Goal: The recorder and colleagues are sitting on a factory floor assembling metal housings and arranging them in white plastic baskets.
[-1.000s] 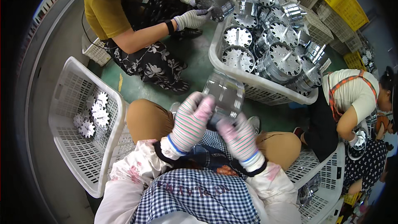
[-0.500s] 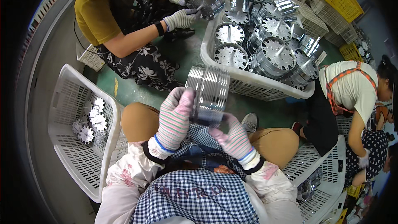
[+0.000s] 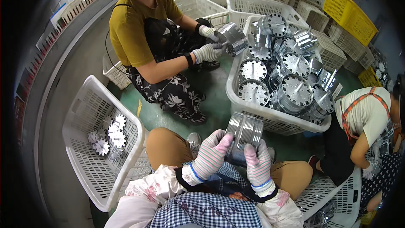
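Between my hands is a shiny ribbed metal cylinder [image 3: 244,134], held in front of my lap and slightly tilted. My left hand [image 3: 210,154], in a striped knit glove, is closed on its left side, with the thumb on the near face. At the lower right, my right hand [image 3: 258,166], gloved alike, grips it with the thumb upright against the surface. The fingers behind the cylinder are mostly hidden. Just beyond it, a white basket [image 3: 275,120] is piled with similar metal drums [image 3: 296,92], which have notched end discs and central shafts.
At my left stands a white basket [image 3: 86,177] with several star-shaped metal pieces [image 3: 116,131]. A person [image 3: 141,38] across from me holds another drum [image 3: 231,38]. Another person [image 3: 363,114] bends at the right, near a white basket [image 3: 352,198]. Yellow crates [image 3: 350,10] are stacked behind.
My view has tilted up and shifted left, so the scene sits lower and farther right. My right hand has moved from the cylinder's lower end onto its right side.
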A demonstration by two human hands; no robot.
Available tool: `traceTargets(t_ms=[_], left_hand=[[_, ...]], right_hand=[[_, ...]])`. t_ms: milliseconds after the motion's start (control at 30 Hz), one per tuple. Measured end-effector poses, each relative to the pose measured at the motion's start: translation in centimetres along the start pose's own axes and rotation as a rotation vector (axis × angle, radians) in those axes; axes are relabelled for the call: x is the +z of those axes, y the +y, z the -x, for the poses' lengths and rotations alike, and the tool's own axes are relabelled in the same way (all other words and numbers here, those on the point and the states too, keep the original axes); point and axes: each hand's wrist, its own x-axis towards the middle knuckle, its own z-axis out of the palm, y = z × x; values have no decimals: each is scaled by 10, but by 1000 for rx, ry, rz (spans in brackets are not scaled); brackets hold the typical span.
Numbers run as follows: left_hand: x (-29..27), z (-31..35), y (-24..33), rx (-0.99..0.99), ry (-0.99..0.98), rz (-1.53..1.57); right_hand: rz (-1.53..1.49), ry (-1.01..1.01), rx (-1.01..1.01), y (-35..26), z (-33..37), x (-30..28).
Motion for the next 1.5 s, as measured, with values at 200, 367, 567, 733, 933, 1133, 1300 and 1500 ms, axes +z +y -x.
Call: traceTargets(t_ms=[200,367,567,733,933,1133,1300,1500], left_hand=[[-4,-10,21,-45,147,234],[-9,-9,18,-43,116,210],[-19,-19,31,-31,-57,162],[-33,-41,71,102,-351,-78],[-14,-95,74,218,-337,-569],[11,-154,31,89,-198,57],[-3,-178,8,38,-238,249],[-4,-202,-4,-57,-302,124]], right_hand=[[355,-213,86,33,-3,-17],[313,-164,186,1,-4,-8],[399,-174,39,-3,-17,-19],[126,-140,1,-41,-53,-37],[187,-54,-189,-47,-118,-56],[1019,2,-343,-16,-133,-91],[1179,74,-406,-13,-147,-105],[945,52,-239,-7,-156,-110]])
